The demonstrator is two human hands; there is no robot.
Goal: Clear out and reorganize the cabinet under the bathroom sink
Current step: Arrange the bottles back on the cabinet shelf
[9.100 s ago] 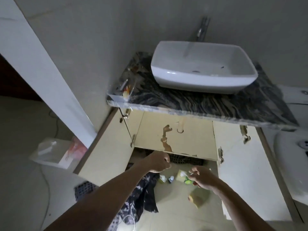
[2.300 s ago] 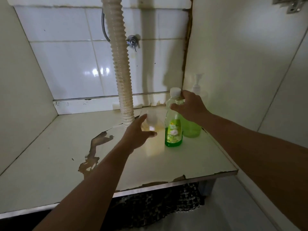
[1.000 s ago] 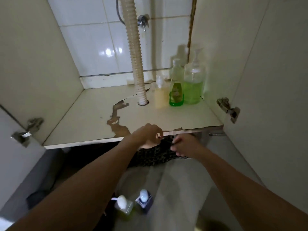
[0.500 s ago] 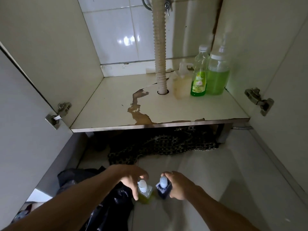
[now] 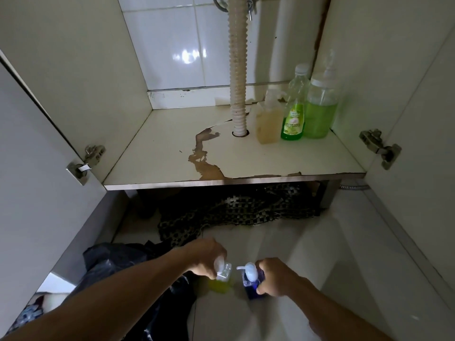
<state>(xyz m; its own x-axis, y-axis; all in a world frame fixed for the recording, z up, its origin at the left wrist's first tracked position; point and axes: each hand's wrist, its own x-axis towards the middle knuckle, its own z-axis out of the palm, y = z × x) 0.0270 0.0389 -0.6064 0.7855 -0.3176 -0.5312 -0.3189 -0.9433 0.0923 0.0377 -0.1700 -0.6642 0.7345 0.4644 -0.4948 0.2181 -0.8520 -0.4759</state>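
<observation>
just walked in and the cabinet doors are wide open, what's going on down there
A person is sorting bottles at the open cabinet under the sink. The left hand has a grip on a small pump bottle of yellow liquid, and the right hand holds a small pump bottle of blue liquid, both low over the floor. On the cabinet shelf, three bottles stand together by the right wall: an amber bottle, a green dish soap bottle and a larger green pump bottle.
</observation>
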